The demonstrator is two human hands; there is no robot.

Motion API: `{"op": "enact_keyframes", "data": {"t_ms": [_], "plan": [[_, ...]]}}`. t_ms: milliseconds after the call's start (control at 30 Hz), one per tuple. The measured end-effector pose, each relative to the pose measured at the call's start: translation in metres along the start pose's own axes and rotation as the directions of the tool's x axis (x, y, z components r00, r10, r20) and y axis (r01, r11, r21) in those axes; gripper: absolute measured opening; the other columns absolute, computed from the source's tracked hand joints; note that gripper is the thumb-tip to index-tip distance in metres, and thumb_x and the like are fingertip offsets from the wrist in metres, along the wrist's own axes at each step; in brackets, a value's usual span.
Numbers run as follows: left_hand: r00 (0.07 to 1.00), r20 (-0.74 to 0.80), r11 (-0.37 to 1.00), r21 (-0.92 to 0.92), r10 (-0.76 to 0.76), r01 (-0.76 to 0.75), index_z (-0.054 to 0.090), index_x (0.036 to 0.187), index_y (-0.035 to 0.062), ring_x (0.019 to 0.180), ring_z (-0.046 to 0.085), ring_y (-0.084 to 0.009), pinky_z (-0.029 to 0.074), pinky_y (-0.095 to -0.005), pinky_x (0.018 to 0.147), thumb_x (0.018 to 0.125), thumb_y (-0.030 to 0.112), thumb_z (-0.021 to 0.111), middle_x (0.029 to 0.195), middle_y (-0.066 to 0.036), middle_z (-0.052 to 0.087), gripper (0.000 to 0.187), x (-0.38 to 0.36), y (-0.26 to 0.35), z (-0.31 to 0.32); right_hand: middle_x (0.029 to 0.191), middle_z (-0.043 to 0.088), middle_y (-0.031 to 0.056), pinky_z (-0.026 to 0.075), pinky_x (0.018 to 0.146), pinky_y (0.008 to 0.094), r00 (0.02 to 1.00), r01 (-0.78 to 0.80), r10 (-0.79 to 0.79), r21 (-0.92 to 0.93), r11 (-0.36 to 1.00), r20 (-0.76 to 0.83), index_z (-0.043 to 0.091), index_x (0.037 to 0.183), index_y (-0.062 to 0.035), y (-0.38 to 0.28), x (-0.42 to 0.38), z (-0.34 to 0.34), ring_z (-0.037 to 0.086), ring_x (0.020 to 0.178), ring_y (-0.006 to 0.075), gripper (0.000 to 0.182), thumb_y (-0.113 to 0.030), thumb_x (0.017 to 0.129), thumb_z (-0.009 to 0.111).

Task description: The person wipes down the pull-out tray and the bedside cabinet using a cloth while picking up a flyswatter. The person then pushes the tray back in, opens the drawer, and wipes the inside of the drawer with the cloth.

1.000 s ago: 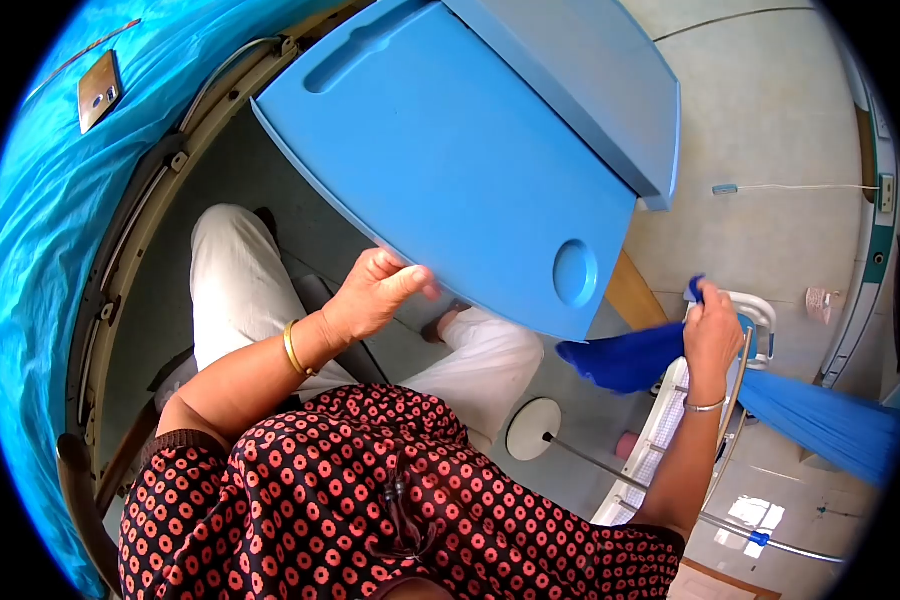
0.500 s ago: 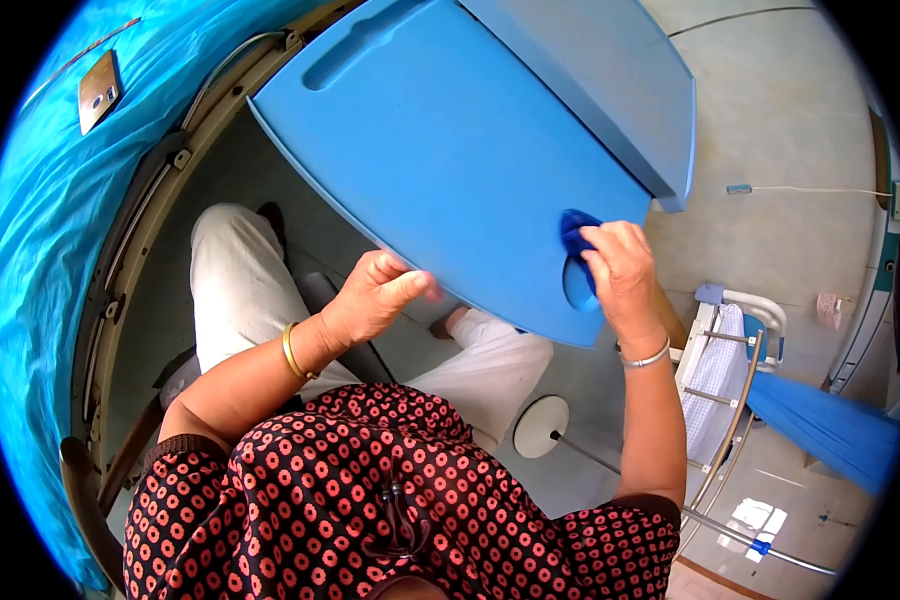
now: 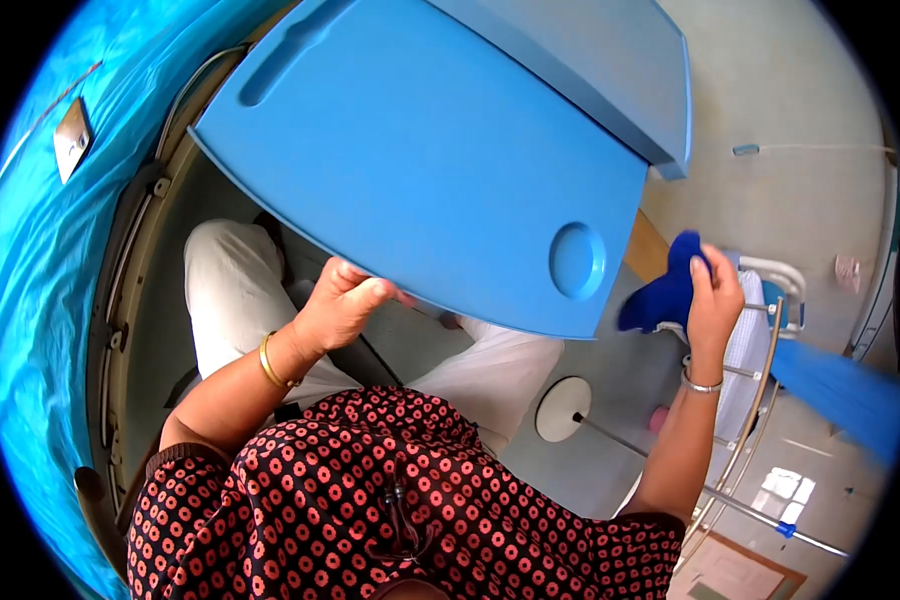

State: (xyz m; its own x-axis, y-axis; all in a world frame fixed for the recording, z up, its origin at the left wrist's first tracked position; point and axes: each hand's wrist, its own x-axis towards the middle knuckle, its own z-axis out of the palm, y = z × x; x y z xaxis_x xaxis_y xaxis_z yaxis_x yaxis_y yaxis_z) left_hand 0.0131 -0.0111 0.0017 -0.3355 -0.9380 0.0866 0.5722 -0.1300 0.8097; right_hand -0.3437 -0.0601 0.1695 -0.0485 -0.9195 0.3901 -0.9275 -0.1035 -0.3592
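Observation:
A dark blue cloth (image 3: 664,293), folded into a rough sock-like shape, hangs from my right hand (image 3: 715,300), pinched between thumb and fingers. It is off the right end of the blue tabletop (image 3: 430,170), above the floor. My left hand (image 3: 348,305) is at the tabletop's near edge, its fingers curled and closed on the rim. A round recess (image 3: 577,261) in the tabletop's right corner lies uncovered. The other long recess (image 3: 295,50) is at the far left.
A raised blue panel (image 3: 590,70) borders the tabletop's far side. On the left, a phone (image 3: 72,140) lies on a bright blue bed sheet (image 3: 30,260). A round white base with a pole (image 3: 563,409) and a metal bed rail (image 3: 760,375) stand at right.
My right hand has lifted the dark blue cloth from the round recess and carried it right, past the tabletop's end. My left hand has shifted slightly left along with the edge in view.

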Motion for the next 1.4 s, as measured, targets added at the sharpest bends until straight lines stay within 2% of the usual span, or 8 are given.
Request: {"op": "enact_keyframes", "data": {"t_ms": [67, 267, 733, 967, 1067, 1133, 1233, 1400], "plan": [[0.999, -0.029, 0.999, 0.021, 0.033, -0.032, 0.064, 0.085, 0.0026, 0.084, 0.058, -0.0167, 0.045, -0.0325, 0.08, 0.088, 0.029, 0.056, 0.083, -0.006, 0.064, 0.028, -0.002, 0.002, 0.0, 0.083, 0.06, 0.0079, 0.046, 0.071, 0.0282, 0.996, -0.086, 0.079, 0.418, 0.904, 0.034, 0.061, 0.096, 0.0007, -0.039, 0.011, 0.016, 0.058, 0.079, 0.0163, 0.02, -0.003, 0.077, 0.062], [0.994, -0.091, 0.986, 0.159, 0.059, -0.044, 0.063, 0.08, 0.0069, 0.081, 0.058, -0.0159, 0.043, -0.0327, 0.08, 0.088, 0.037, 0.055, 0.078, -0.005, 0.064, 0.032, -0.005, 0.004, 0.003, 0.087, 0.061, 0.0113, 0.045, 0.076, 0.0349, 0.795, 0.504, -0.586, 0.364, 0.783, 0.159, 0.062, 0.097, -0.0024, -0.074, 0.029, 0.099, 0.055, 0.083, 0.0285, 0.031, -0.014, 0.07, 0.068], [0.981, -0.193, 0.994, 0.096, -0.029, 0.048, 0.057, 0.102, 0.0145, 0.075, 0.058, -0.0193, 0.049, -0.0325, 0.067, 0.081, 0.046, 0.058, 0.089, -0.002, 0.061, 0.038, -0.017, 0.005, 0.003, 0.085, 0.056, 0.0038, 0.044, 0.068, 0.0321, 0.658, 0.647, -0.719, 0.323, 0.691, 0.222, 0.06, 0.079, -0.0048, -0.035, -0.051, 0.039, 0.055, 0.079, 0.0201, 0.013, -0.007, 0.067, 0.057], [0.967, -0.253, 0.965, 0.26, 0.034, 0.034, 0.055, 0.109, 0.0122, 0.097, 0.053, -0.0169, 0.043, -0.0344, 0.084, 0.083, 0.048, 0.056, 0.104, -0.001, 0.057, 0.044, -0.021, 0.005, -0.004, 0.08, 0.06, 0.0063, 0.045, 0.061, 0.0301, 0.995, -0.016, -0.015, 0.325, 0.946, 0.094, 0.058, 0.09, -0.0003, 0.038, -0.065, 0.042, 0.057, 0.069, 0.0175, 0.011, 0.001, 0.079, 0.057], [0.973, -0.229, 0.951, 0.299, -0.012, 0.081, 0.054, 0.113, 0.012, 0.104, 0.05, -0.0164, 0.04, -0.0347, 0.09, 0.083, 0.051, 0.053, 0.11, 0.0, 0.055, 0.05, -0.022, 0.009, 0.0, 0.085, 0.062, 0.0038, 0.045, 0.063, 0.024, 0.949, -0.311, 0.226, 0.524, 0.793, 0.221, 0.059, 0.098, -0.0002, 0.04, -0.063, 0.041, 0.057, 0.073, 0.0092, 0.014, -0.002, 0.085, 0.055], [0.94, -0.337, 0.946, 0.284, -0.053, 0.155, 0.034, 0.131, 0.0066, 0.115, 0.045, -0.0222, 0.038, -0.0391, 0.096, 0.074, 0.055, 0.062, 0.124, -0.006, 0.046, 0.079, -0.023, 0.013, 0.005, 0.085, 0.061, 0.0032, 0.046, 0.065, 0.0198, 0.852, -0.437, 0.381, 0.889, 0.135, 0.36, 0.056, 0.107, 0.0012, 0.019, -0.053, 0.038, 0.056, 0.074, 0.0061, 0.021, -0.004, 0.086, 0.053], [0.943, -0.33, 0.948, 0.284, -0.048, 0.147, 0.034, 0.131, 0.0064, 0.114, 0.045, -0.0222, 0.04, -0.0385, 0.095, 0.073, 0.054, 0.063, 0.123, -0.007, 0.046, 0.08, -0.023, 0.013, 0.003, 0.084, 0.061, 0.005, 0.046, 0.068, 0.0179, 0.91, -0.371, 0.22, 0.927, 0.051, 0.352, 0.05, 0.114, 0.0025, -0.02, -0.037, 0.022, 0.057, 0.074, 0.0069, 0.03, -0.007, 0.086, 0.053], [0.958, -0.281, 0.964, 0.234, -0.056, 0.125, 0.04, 0.128, 0.0084, 0.115, 0.045, -0.0222, 0.037, -0.0395, 0.097, 0.076, 0.054, 0.06, 0.125, -0.005, 0.046, 0.072, -0.029, 0.004, -0.008, 0.097, 0.057, 0.013, 0.044, 0.078, 0.0351, 0.801, 0.105, -0.442, 0.633, 0.767, 0.403, 0.042, 0.124, 0.0028, -0.061, -0.025, 0.052, 0.053, 0.081, 0.0277, 0.068, -0.002, 0.063, 0.071]]}}
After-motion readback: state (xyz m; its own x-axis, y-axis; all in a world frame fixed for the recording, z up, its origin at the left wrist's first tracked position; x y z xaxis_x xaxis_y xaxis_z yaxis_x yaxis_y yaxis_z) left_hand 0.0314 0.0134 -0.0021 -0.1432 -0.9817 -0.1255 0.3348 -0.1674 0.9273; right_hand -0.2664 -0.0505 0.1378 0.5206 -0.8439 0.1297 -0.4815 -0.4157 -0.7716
